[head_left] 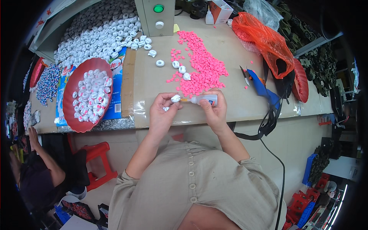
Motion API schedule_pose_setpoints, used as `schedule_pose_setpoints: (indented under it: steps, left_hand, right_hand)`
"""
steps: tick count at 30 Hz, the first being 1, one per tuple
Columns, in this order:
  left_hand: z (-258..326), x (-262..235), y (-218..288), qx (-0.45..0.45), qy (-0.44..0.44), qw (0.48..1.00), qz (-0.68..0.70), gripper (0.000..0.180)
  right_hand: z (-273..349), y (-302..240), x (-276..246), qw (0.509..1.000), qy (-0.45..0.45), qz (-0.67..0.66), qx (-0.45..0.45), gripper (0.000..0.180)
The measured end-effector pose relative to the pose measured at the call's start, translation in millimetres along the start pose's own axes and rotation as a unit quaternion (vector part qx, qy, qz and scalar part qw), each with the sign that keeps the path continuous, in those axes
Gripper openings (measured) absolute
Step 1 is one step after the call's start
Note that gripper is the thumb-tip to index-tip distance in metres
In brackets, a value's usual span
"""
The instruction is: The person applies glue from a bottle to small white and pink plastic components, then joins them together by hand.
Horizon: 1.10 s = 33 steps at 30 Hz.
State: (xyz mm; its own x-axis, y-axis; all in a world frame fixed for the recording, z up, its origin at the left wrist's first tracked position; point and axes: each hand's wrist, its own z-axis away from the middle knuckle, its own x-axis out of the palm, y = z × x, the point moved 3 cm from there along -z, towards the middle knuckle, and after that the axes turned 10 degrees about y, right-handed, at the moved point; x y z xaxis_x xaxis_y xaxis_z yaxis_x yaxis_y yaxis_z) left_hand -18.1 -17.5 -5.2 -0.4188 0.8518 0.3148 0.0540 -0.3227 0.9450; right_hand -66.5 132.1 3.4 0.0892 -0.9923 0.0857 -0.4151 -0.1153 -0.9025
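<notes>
My left hand [163,111] pinches a small white ring-shaped plastic piece [175,98] just above the table's front edge. My right hand [214,109] grips a small white glue bottle [205,100] lying sideways, its orange nozzle touching the white piece. Behind both hands lies a spread of small pink pellets [201,65], with three loose white pieces [181,69] at its left edge.
A red bowl [73,111] of white pieces sits at the left on a blue bag. A big heap of white pieces [99,34] lies behind it. A grey control box [156,17], an orange plastic bag [264,40] and a red stool [97,161] are nearby. Another person [36,168] sits at lower left.
</notes>
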Motion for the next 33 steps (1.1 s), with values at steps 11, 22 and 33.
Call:
schedule_pose_setpoints:
  steps: [11, 22, 33]
  left_hand:
    - [-1.6, -1.4, -1.7, -0.007, -0.009, 1.0, 0.012, 0.019]
    - [-1.7, -4.8, 0.1, -0.032, -0.013, 0.999, 0.036, 0.023]
    - [-1.7, -7.9, -1.2, -0.045, -0.015, 0.997, 0.059, 0.025]
  right_hand:
    - [-3.1, 8.2, -2.3, 0.956, 0.034, -0.232, 0.175, 0.023]
    - [-23.0, -14.7, -13.6, 0.976, -0.079, -0.031, 0.202, 0.032]
    - [-16.7, -15.7, -4.7, 0.976, -0.106, 0.185, 0.039, 0.022]
